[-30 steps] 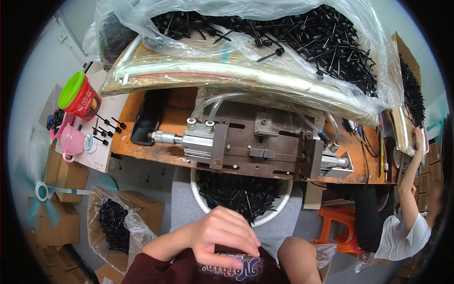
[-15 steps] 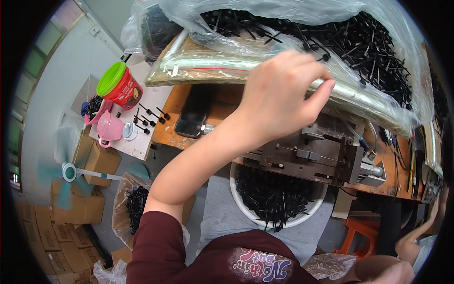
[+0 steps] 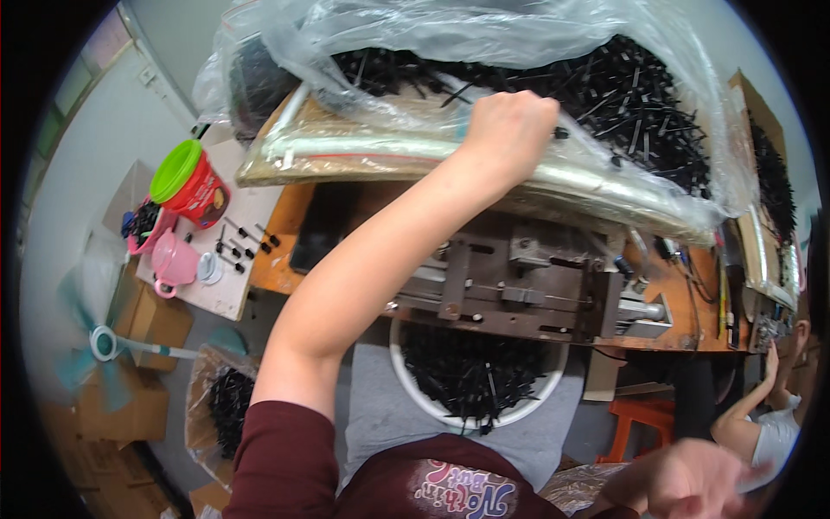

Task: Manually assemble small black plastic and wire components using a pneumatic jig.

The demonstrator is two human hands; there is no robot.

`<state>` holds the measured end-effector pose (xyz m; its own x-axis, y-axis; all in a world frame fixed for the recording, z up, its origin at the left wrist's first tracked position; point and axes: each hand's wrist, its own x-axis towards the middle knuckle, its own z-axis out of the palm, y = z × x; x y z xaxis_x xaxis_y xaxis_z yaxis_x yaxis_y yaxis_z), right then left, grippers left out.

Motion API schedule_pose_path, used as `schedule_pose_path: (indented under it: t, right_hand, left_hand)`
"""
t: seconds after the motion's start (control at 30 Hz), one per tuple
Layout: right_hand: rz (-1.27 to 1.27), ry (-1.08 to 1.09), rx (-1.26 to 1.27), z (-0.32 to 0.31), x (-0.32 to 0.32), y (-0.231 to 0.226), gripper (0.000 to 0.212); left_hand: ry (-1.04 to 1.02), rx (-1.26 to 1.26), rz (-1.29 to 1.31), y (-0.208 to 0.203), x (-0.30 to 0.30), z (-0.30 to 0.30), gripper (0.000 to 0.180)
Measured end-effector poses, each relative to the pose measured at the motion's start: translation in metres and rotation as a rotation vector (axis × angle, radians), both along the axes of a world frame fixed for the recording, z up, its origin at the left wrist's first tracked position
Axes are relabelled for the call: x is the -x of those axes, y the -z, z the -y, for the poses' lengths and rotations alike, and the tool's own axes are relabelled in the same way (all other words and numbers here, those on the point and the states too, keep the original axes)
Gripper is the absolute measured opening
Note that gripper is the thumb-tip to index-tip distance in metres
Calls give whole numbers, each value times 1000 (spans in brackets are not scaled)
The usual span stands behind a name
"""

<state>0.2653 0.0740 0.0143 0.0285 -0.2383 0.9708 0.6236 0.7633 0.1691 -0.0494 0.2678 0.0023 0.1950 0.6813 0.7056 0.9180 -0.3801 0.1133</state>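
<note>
My left hand (image 3: 512,134) reaches over the front edge of a plastic-lined box (image 3: 372,154) heaped with thin black pieces (image 3: 644,112) that have stubby heads. Its fingers are curled closed, their tips turned away. A small black head (image 3: 560,133) shows beside the knuckles; whether it is held I cannot make out. At the lower right my right hand (image 3: 696,480) is raised off to the side, palm partly up, fingers apart and blurred, with nothing seen in it. On my lap sits a white tub (image 3: 399,368) full of similar black pieces (image 3: 471,368).
A dark metal fixture (image 3: 519,294) is on the wooden bench. To the left stand a red bucket with green lid (image 3: 194,186), a pink cup (image 3: 175,258), several black pieces (image 3: 233,249) and a turning fan (image 3: 104,343). Another person's arm (image 3: 748,406) and an orange stool (image 3: 635,424) are at right.
My left hand has drawn its thumb in and curled more tightly over the box edge. My right hand has risen and turned its palm up. The whole view has shifted slightly.
</note>
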Motion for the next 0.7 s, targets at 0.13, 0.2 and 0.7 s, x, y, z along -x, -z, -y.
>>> schedule_pose_path:
  t: [0.13,0.2,0.7]
  right_hand:
    - [-9,-15,403,-60,18,6,46]
    - [102,-28,642,-102,46,-8,30]
    - [1171,582,810,-297,105,-39,57]
  left_hand:
    - [51,-58,-41,-10,7,30,14]
    - [136,-40,74,-16,11,60,15]
    - [463,184,237,33,-10,197,28]
